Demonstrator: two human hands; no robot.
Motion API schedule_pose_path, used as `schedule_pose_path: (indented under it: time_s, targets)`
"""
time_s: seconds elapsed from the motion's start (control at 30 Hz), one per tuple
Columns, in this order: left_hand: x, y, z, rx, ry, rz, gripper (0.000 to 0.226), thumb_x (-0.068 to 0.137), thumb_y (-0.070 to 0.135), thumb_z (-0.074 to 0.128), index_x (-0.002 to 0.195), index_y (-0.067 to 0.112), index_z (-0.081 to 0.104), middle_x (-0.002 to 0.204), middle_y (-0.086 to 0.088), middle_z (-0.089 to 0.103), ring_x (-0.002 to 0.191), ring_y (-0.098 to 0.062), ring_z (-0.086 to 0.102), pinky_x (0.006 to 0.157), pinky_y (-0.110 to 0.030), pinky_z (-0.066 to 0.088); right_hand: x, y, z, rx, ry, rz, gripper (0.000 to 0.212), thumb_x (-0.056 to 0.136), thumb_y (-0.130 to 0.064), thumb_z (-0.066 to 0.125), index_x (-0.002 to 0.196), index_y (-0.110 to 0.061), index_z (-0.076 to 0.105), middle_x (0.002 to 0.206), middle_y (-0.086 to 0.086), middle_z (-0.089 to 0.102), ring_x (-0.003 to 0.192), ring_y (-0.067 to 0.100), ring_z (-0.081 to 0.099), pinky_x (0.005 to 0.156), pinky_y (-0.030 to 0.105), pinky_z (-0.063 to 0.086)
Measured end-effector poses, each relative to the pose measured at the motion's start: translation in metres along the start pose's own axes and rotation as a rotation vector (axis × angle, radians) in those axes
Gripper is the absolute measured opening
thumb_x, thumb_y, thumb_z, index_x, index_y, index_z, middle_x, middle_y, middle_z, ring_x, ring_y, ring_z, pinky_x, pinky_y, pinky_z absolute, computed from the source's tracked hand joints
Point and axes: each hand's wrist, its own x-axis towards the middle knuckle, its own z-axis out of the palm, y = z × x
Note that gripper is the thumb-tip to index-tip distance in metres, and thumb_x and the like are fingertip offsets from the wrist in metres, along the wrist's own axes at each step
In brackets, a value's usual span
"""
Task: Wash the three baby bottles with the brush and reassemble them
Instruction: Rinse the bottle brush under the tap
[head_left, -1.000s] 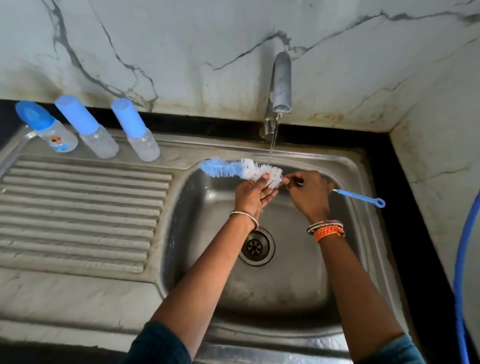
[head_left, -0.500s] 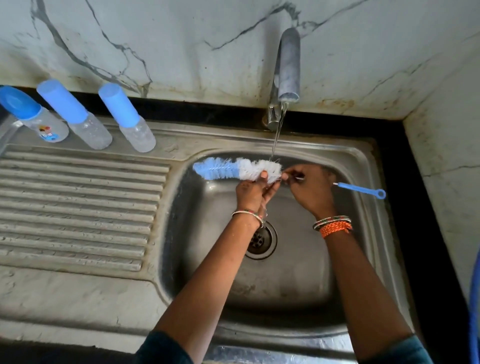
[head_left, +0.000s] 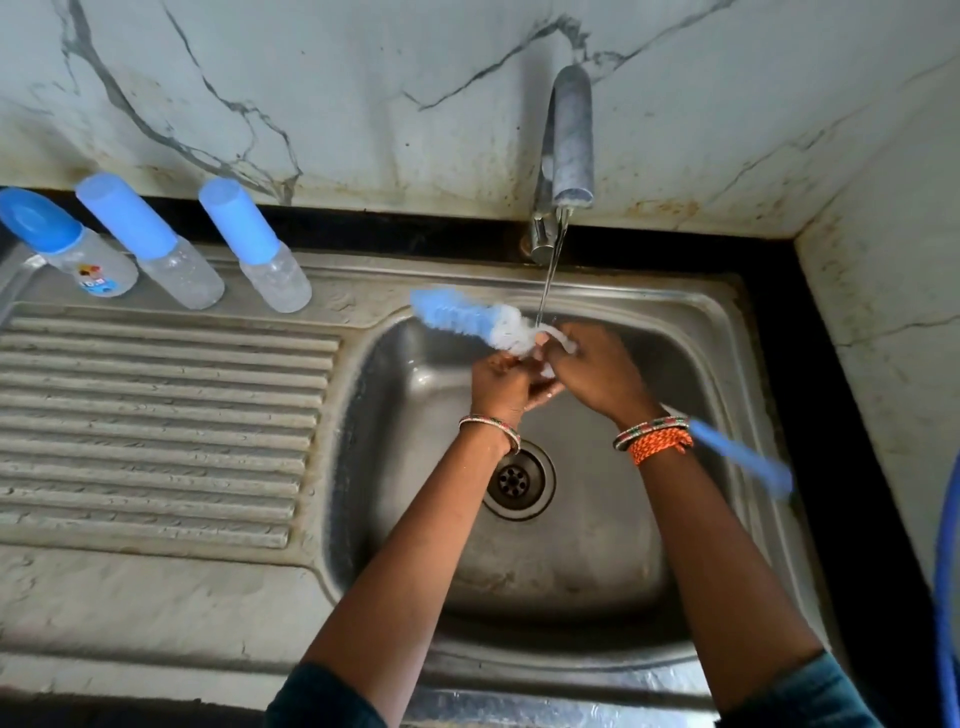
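The three bottles (head_left: 182, 260) stand capped in a row on the sink's back ledge at about ten o'clock from the basin, well apart from the hands; whether any has been washed cannot be told, so the task looks to be near its start, or between bottles. The brush (head_left: 467, 318) is held under the thin stream from the tap (head_left: 566, 140): the right hand (head_left: 597, 374) grips its stem, the blurred blue handle sticking out toward four o'clock, while the left hand (head_left: 506, 384) is pressed close against the bristles, fingers seemingly working them. Uncapping, scrubbing, rinsing and refitting probably all remain. The basin (head_left: 597, 545) offers open room below the hands; the tap spout crowds twelve o'clock, the side wall three o'clock, and the ribbed drainboard (head_left: 156, 426) lies at nine.
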Motion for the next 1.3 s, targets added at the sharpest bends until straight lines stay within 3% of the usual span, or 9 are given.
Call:
schedule_pose_path:
  time_s: [0.1, 0.27, 0.33, 0.47, 0.57, 0.73, 0.83, 1.03, 1.3]
  targets:
    - [-0.005, -0.002, 0.008, 0.077, -0.091, -0.057, 0.021, 0.093, -0.003, 0.051, 0.079, 0.008, 0.061, 0.057, 0.003, 0.067, 0.052, -0.008, 0.065, 0.059, -0.025, 0.057, 0.002, 0.001, -0.002, 0.202, 0.005, 0.026, 0.016, 0.09, -0.014, 0.061, 0.077, -0.013, 0.07, 0.077, 0.002, 0.069, 0.077, 0.013, 0.064, 0.068, 0.024, 0.046]
    - [-0.005, -0.001, 0.007, 0.21, 0.037, -0.039, 0.02, 0.088, 0.013, 0.058, 0.068, 0.01, 0.058, 0.062, -0.006, 0.06, 0.061, -0.019, 0.057, 0.063, -0.028, 0.05, 0.001, 0.018, -0.007, 0.306, 0.068, 0.07, 0.013, 0.089, -0.01, 0.063, 0.096, -0.004, 0.074, 0.085, 0.002, 0.069, 0.074, 0.008, 0.061, 0.067, 0.02, 0.048]
    - [-0.005, 0.004, 0.0, 0.208, 0.032, 0.013, 0.017, 0.084, 0.023, 0.066, 0.076, 0.013, 0.056, 0.068, -0.004, 0.056, 0.065, -0.019, 0.052, 0.068, -0.031, 0.045, 0.002, 0.017, -0.009, 0.297, 0.057, 0.064, 0.016, 0.09, -0.009, 0.063, 0.101, -0.003, 0.072, 0.087, 0.005, 0.07, 0.069, 0.005, 0.061, 0.06, 0.016, 0.045]
    - [-0.005, 0.014, -0.003, -0.013, -0.016, 0.022, 0.017, 0.089, 0.002, 0.06, 0.075, 0.009, 0.053, 0.062, -0.001, 0.066, 0.056, -0.011, 0.063, 0.053, -0.023, 0.053, 0.008, 0.003, -0.007, 0.336, -0.08, 0.052, 0.014, 0.093, -0.01, 0.06, 0.098, -0.004, 0.071, 0.078, 0.004, 0.068, 0.053, 0.0, 0.061, 0.047, 0.016, 0.046]
    - [-0.003, 0.017, 0.001, -0.084, 0.096, 0.025, 0.024, 0.088, -0.003, 0.06, 0.069, 0.01, 0.052, 0.05, 0.005, 0.062, 0.045, -0.008, 0.059, 0.047, -0.022, 0.051, 0.01, -0.005, -0.003, 0.312, -0.061, 0.032, 0.014, 0.094, -0.008, 0.056, 0.094, -0.009, 0.07, 0.074, 0.002, 0.065, 0.045, -0.004, 0.056, 0.042, 0.011, 0.04]
    - [0.0, 0.016, 0.013, -0.154, 0.144, -0.061, 0.018, 0.087, 0.001, 0.062, 0.074, 0.009, 0.053, 0.066, -0.007, 0.058, 0.058, -0.017, 0.054, 0.055, -0.028, 0.053, 0.01, -0.006, -0.011, 0.265, -0.018, 0.029, 0.018, 0.093, -0.007, 0.056, 0.085, -0.016, 0.068, 0.061, -0.009, 0.059, 0.042, -0.004, 0.051, 0.05, 0.018, 0.04]
    - [0.0, 0.016, 0.021, -0.205, 0.088, -0.12, 0.009, 0.088, 0.003, 0.062, 0.088, 0.006, 0.053, 0.06, -0.006, 0.054, 0.052, -0.013, 0.052, 0.067, -0.035, 0.053, 0.012, -0.002, -0.019, 0.272, -0.011, 0.061, 0.016, 0.093, -0.007, 0.056, 0.087, -0.012, 0.07, 0.063, -0.004, 0.061, 0.05, 0.007, 0.053, 0.052, 0.023, 0.043]
    - [0.001, 0.024, 0.019, -0.348, 0.095, -0.051, 0.018, 0.083, -0.01, 0.06, 0.09, 0.007, 0.057, 0.085, -0.01, 0.063, 0.07, -0.016, 0.062, 0.066, -0.026, 0.054, 0.006, -0.005, -0.022, 0.23, -0.037, 0.015, 0.016, 0.092, -0.007, 0.057, 0.09, -0.016, 0.069, 0.061, -0.005, 0.06, 0.047, 0.006, 0.053, 0.051, 0.026, 0.049]
    - [-0.006, 0.026, 0.023, -0.392, -0.147, -0.073, 0.017, 0.09, -0.005, 0.053, 0.082, 0.009, 0.056, 0.063, -0.002, 0.061, 0.06, -0.008, 0.055, 0.066, -0.024, 0.055, -0.002, 0.01, -0.045, 0.248, 0.021, 0.088, 0.019, 0.092, -0.008, 0.058, 0.081, -0.022, 0.066, 0.061, -0.003, 0.06, 0.045, 0.009, 0.05, 0.051, 0.024, 0.044]
